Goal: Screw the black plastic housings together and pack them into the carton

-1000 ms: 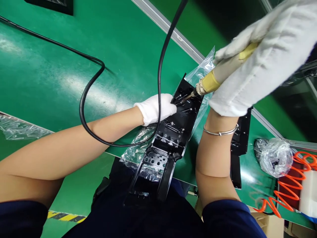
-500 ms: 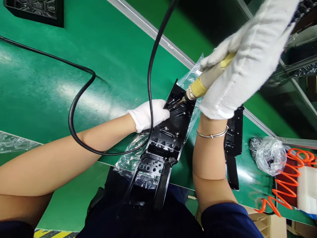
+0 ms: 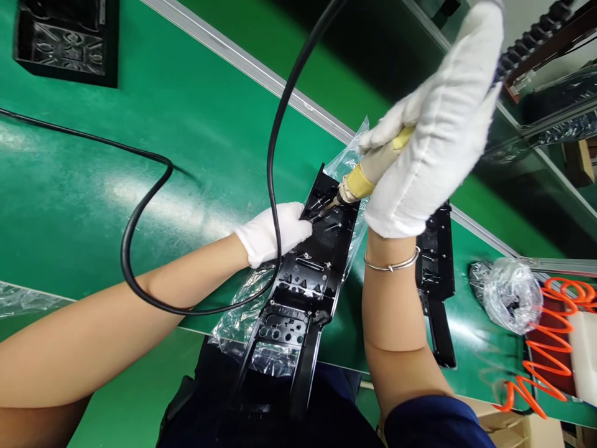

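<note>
A long black plastic panel (image 3: 321, 249), ribbed and studded with posts, lies at a slant before me on clear plastic film (image 3: 242, 305). My right hand (image 3: 433, 137), in a white glove, is wrapped round an electric screwdriver (image 3: 361, 180) with yellow bands. The tool tilts down leftward, its tip at the panel's upper left part. White-gloved too, my left hand (image 3: 275, 233) is closed at the panel's left edge, its fingertips right by the screwdriver tip. It grips the panel there; whether a screw is between the fingers is hidden.
A black cable (image 3: 275, 162) loops across my left forearm. Another black panel (image 3: 436, 280) lies to the right. Farther right are a plastic-lined container (image 3: 513, 295) and an orange coiled hose (image 3: 550, 348). A black tray (image 3: 69, 50) sits at the upper left of the green bench (image 3: 224, 112).
The view has shifted slightly, so the bench and panel appear lower. Both hands keep their holds, and the screwdriver tip stays at the same part of the panel.
</note>
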The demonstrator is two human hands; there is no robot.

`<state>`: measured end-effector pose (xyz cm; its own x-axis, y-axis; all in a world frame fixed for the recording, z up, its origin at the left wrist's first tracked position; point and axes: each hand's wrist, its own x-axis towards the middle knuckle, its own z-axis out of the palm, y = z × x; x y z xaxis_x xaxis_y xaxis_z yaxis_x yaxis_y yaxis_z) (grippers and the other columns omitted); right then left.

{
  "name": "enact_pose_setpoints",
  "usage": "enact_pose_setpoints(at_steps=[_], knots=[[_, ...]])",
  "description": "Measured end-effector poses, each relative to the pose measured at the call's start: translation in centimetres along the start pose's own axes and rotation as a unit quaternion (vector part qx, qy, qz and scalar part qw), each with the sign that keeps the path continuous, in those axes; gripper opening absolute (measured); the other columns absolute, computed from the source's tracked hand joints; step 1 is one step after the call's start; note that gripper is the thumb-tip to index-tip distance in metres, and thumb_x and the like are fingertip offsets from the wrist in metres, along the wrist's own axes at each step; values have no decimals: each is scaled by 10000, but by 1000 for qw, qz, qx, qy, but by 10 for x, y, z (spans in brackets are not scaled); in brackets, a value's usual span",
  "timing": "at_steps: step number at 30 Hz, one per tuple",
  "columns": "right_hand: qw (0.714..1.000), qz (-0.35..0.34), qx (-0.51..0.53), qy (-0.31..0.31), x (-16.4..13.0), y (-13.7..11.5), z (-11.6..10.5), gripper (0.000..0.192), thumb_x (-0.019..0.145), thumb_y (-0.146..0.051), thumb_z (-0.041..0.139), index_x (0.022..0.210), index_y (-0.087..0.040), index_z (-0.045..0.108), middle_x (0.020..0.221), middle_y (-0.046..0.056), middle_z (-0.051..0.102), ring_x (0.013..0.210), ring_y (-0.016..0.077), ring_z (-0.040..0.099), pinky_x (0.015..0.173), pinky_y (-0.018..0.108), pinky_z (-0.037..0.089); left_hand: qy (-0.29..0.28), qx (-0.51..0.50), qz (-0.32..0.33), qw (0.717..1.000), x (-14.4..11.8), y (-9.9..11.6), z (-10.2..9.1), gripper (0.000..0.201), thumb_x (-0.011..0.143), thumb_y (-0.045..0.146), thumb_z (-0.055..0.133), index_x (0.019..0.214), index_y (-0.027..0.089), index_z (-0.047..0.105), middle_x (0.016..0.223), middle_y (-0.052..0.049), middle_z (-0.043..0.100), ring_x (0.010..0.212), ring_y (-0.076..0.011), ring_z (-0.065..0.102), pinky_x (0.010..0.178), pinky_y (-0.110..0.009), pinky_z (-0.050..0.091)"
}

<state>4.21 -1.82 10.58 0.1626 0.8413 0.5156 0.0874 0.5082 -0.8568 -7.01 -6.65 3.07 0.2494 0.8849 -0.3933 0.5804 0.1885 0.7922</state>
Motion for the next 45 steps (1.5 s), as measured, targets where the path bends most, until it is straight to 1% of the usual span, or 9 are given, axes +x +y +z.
enact_pose_setpoints(at_steps=[4,8,14,18,22,25,30,40,45], knots=[[998,-34,1,52,-6,-5,-2,283,917,-397,408,1158,-262,466,1229,-14,573,496,32,399,429,205,425,8,19,0,1000,-2,1,-1,101,722,288,491,731,200,538,688,-14,627,648,-187,595,560,-270,403],[997,20,-33,66,-9,-12,-1,327,932,-439,389,1186,-278,520,973,9,593,517,60,450,478,209,479,9,50,-4,999,-2,2,-3,116,743,287,470,759,193,536,734,-23,644,696,-199,616,601,-280,422],[997,17,-28,76,-7,-7,-1,348,931,-498,361,1129,-273,537,781,-1,510,503,79,461,475,228,466,4,35,1,999,-3,1,-2,133,747,291,468,777,188,547,747,-21,647,701,-196,611,623,-289,434],[995,3,87,47,-8,-8,-3,228,880,-445,536,1001,-253,562,585,-44,395,471,100,445,477,256,453,-7,-18,4,1000,-4,2,-2,108,738,300,495,737,197,530,723,-7,645,674,-181,603,588,-265,430],[987,6,146,73,-9,-11,1,218,873,-415,582,826,-204,560,478,-65,429,410,92,427,406,240,352,6,-18,21,1000,-3,1,-1,104,728,298,517,727,196,537,738,-18,659,706,-185,605,599,-259,439],[986,-5,131,108,-9,-11,2,316,889,-457,551,707,-202,506,438,-61,452,342,85,377,360,241,284,6,5,33,999,1,-1,1,105,733,285,506,720,190,549,753,-34,667,736,-193,612,610,-262,445],[985,-10,129,112,-7,-9,0,355,879,-396,561,605,-206,439,447,-40,443,398,91,463,441,237,378,10,45,12,999,7,-7,2,149,746,300,495,799,177,560,780,-55,667,741,-208,613,613,-282,439],[983,-5,137,123,-8,-13,1,368,878,-399,562,610,-205,401,424,-64,427,357,82,433,410,234,362,4,47,21,999,6,-5,1,140,751,280,481,792,175,566,787,-54,669,750,-206,615,632,-282,444],[986,2,140,88,-8,-10,-2,318,865,-448,584,699,-210,454,457,-77,414,391,86,442,400,237,364,2,3,8,1000,-1,2,-1,122,742,282,501,775,181,559,753,-40,665,733,-200,622,606,-267,457]])
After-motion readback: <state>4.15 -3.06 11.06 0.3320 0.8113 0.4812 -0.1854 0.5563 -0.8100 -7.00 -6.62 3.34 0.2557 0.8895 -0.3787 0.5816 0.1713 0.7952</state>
